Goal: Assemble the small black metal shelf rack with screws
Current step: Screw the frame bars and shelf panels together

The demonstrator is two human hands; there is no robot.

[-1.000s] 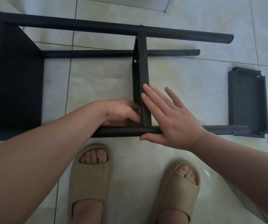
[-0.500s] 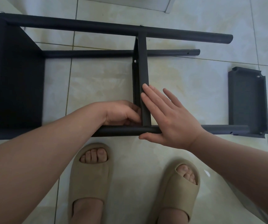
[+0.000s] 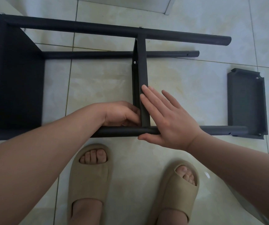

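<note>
Open right hand braces middle shelf; curled left hand, contents hidden, likely fitting a screw; next needs hole alignment

We see the black rack lying on its side, half built. Its middle shelf stands on edge, spanning from the far tube to the near tube. A screw head shows on the far tube just above the shelf. A third tube passes behind it. Well left of the middle shelf, an end shelf closes the frame. Well right of it, a loose shelf lies flat, rim up, at the near tube's end.
</note>
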